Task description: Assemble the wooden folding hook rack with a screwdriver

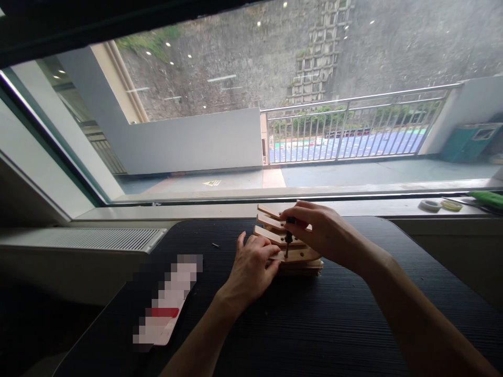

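Right hand (320, 226) curled round screwdriver (289, 235), tip on slatted wooden piece (305, 255), left hand (252, 264) partly closed on its left end

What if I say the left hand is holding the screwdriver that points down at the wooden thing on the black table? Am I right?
Not quite: in the head view, the right hand holds the screwdriver, not the left hand. It does point down at the wooden thing on the black table.
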Demonstrator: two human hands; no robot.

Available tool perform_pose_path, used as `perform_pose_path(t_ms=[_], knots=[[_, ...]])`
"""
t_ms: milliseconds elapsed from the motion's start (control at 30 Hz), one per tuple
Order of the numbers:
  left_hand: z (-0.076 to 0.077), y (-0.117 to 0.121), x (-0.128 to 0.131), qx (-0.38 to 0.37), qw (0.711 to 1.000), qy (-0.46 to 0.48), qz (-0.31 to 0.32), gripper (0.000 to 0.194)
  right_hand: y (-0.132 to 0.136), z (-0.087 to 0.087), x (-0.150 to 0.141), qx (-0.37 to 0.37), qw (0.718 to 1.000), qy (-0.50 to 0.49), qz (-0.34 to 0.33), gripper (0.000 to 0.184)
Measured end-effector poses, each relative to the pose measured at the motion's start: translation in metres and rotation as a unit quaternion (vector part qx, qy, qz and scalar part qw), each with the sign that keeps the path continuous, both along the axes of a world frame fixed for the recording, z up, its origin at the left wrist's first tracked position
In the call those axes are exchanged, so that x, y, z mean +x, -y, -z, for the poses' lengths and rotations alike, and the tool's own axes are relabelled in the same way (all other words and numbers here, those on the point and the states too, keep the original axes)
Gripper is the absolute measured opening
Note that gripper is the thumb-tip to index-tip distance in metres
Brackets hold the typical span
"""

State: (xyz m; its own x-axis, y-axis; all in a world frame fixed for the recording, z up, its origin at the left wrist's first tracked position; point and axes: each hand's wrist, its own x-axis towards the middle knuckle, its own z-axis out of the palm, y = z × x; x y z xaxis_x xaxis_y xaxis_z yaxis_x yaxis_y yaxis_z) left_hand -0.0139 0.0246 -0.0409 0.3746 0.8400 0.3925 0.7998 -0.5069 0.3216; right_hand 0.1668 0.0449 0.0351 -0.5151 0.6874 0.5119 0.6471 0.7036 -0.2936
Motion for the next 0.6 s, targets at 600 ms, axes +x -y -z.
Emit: perform_pose_path(t_ms=[600], knots=[[-0.0001, 0.0001, -0.0003, -0.003, 1.000, 0.001, 0.000, 0.014, 0.0031, -0.0006, 0.0015, -0.022, 1.000, -0.008, -0.016, 0.023]])
